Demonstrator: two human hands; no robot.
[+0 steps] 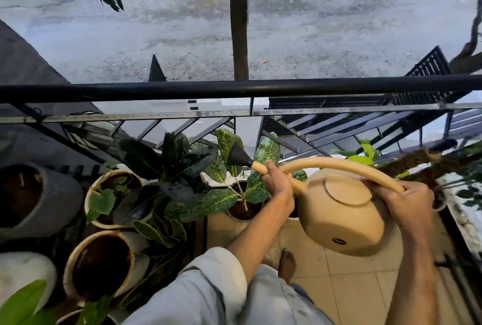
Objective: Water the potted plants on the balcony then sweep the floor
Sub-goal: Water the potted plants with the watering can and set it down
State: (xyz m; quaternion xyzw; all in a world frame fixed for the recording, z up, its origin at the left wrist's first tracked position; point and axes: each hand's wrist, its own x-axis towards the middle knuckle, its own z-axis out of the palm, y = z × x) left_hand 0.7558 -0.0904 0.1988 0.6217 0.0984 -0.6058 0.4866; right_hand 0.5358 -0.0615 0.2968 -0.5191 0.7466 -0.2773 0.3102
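A tan plastic watering can (341, 210) hangs over the balcony floor, tilted toward the left. My right hand (407, 202) grips the lower end of its arched handle. My left hand (277, 185) grips the spout just behind the black rose head (237, 156). The rose points at a plant with yellow-veined green leaves (224, 199) standing in a pot by the railing. A dark-leaved plant (169, 168) grows beside it in a cream pot (90, 194). No water is visibly coming out of the rose.
A black metal railing (234, 88) runs across in front, with the street below. Several pots crowd the left: a grey one (65, 194), a cream one with bare soil (101, 264), a white one (23, 270). Beige floor tiles (347, 288) lie under me, my bare foot (287, 264) on them.
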